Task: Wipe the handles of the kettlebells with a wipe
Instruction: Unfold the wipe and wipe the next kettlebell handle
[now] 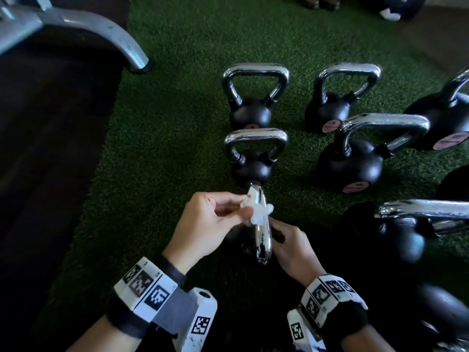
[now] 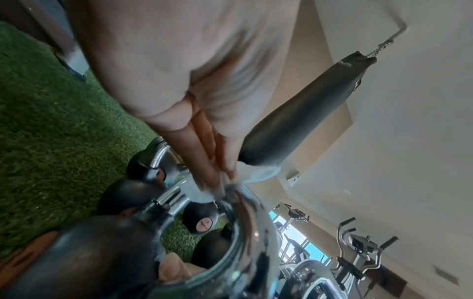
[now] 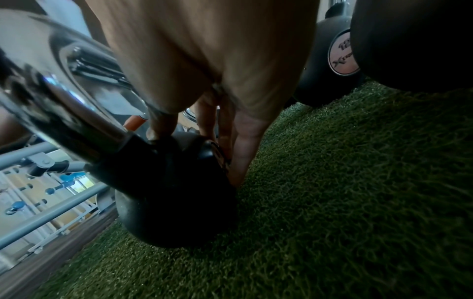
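You see a white wipe (image 1: 256,212) on a chrome handle (image 1: 262,232), black kettlebells (image 1: 250,115) with pink labels (image 1: 355,186), green turf (image 1: 177,110), and black-and-white checkered wristbands (image 1: 144,288).

**Around the workout floor**

Green turf (image 1: 182,102) covers most of the floor in the head view, and a dark floor strip (image 1: 50,148) runs down the left of the frame. At the upper left, a curved grey metal machine leg (image 1: 111,34) comes down to the turf's edge. In the left wrist view a black punching bag (image 2: 302,119) hangs by a chain from a bracket at the upper right, against a pale wall (image 2: 409,141). Grey exercise machines (image 2: 358,254) stand at the lower right of that frame, near a bright window (image 2: 311,250). The right wrist view shows grey metal bars (image 3: 51,218) at the lower left.
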Demonstrator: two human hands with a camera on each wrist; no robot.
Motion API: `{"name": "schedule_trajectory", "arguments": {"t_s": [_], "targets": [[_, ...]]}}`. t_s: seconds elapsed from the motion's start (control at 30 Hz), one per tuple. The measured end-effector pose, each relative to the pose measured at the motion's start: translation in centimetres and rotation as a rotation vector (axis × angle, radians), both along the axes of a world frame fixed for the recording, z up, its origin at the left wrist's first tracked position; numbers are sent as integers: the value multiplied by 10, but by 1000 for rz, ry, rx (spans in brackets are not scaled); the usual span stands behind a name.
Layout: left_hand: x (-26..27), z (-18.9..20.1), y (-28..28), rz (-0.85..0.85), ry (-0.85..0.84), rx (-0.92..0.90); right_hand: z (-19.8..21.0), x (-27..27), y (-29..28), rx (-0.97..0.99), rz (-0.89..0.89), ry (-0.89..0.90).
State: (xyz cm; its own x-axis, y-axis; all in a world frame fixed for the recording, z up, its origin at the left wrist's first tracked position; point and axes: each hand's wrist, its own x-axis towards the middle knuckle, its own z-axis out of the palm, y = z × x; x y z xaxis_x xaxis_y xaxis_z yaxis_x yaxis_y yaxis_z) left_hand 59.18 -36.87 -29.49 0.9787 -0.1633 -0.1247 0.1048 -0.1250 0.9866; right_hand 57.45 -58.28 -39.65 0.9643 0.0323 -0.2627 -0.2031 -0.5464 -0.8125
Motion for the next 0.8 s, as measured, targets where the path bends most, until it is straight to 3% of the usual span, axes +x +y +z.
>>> {"name": "schedule_trajectory", "arguments": {"t_s": [0.1, 0.23, 0.37, 0.43, 0.8], "targets": [[-13, 1, -1, -57, 24, -43, 0, -2, -2, -6, -8, 16], [-16, -6, 0, 23, 37, -135, 1, 1, -3, 6, 17, 49], [-29, -14, 10, -204, 93, -68, 5, 0, -4, 19, 32, 61], [-38, -18, 11, -229, 72, -6, 6, 0, -4, 43, 28, 47], [-52, -38, 11, -177, -388, 271, -2, 0, -3, 123, -11, 29]]}}
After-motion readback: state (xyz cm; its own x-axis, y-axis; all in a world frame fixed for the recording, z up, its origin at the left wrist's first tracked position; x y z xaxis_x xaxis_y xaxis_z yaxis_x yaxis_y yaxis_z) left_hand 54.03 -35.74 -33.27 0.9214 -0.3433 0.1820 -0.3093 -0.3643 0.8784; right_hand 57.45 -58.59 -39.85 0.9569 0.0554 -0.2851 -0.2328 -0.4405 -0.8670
